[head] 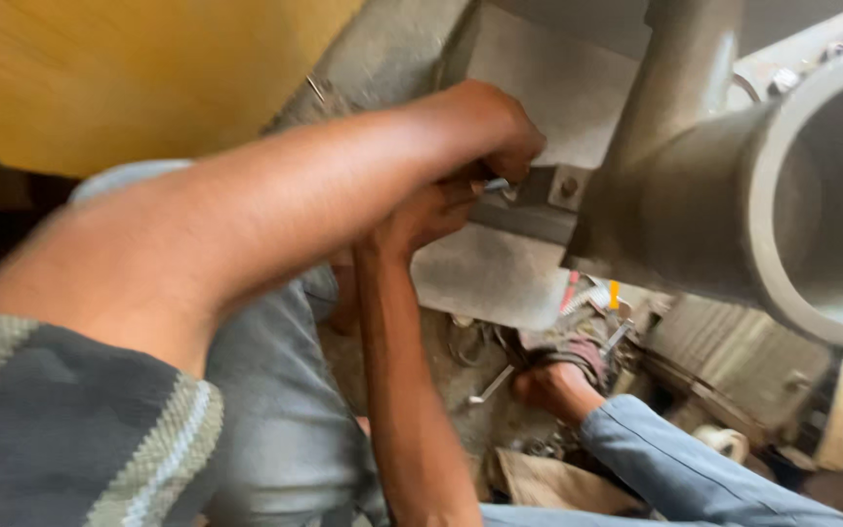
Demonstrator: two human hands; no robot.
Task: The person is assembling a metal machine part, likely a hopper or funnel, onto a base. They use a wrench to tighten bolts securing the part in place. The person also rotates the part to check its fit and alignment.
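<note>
Nearest the camera, the left forearm crosses the frame from a striped sleeve. The left hand is closed in a fist around a small metal tool, only its shiny end showing. Just beneath, the right hand has its fingers curled against the same spot, touching the tool; whether it grips it cannot be told. The tool sits against a grey bracket with a bolt, beside a large grey pipe. Farther down, another person's hand, in a blue sleeve, rests among scattered tools on the floor. A yellow wall stands at upper left.
</note>
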